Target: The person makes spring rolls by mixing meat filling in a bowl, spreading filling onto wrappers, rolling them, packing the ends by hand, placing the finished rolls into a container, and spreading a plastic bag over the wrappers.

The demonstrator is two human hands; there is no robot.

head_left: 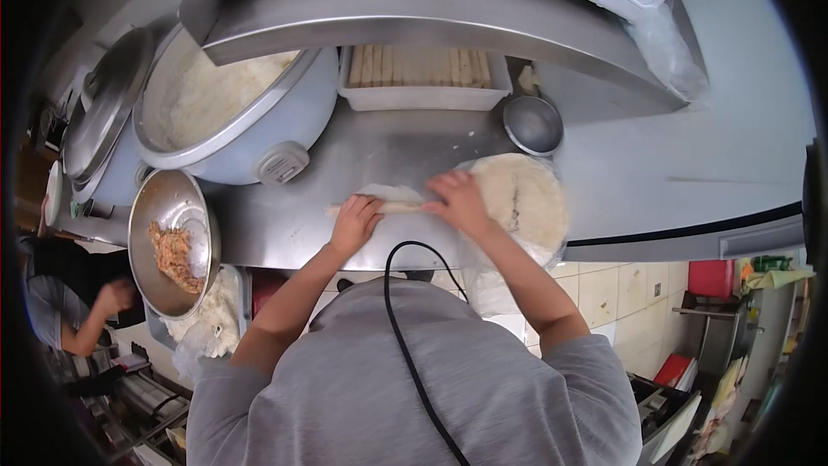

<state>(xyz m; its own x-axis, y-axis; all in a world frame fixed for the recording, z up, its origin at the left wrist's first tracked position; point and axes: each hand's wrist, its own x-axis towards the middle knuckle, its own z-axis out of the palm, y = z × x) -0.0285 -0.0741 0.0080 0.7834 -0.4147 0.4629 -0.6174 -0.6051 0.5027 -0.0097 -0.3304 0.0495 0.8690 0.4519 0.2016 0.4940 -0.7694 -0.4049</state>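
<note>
On the steel worktop (362,155) lies a thin, pale spring roll (400,207), partly rolled, with a loose flap of wrapper (388,192) on its far side. My left hand (356,221) has its fingers curled over the roll's left end. Beside the right end is my right hand (459,200), fingers apart and slightly blurred, thumb touching the roll. Just right of that hand sits a stack of round, pale wrappers (526,198) on clear plastic. Farther back, a white tray (423,100) holds several finished rolls in a row.
A metal bowl (203,216) with orange-brown filling (177,255) stands left, in front of a large cooker (250,142) containing white food. A dark round pan (533,125) sits behind the wrappers. A steel shelf (414,9) overhangs the back. Another person's arm (90,319) shows at far left.
</note>
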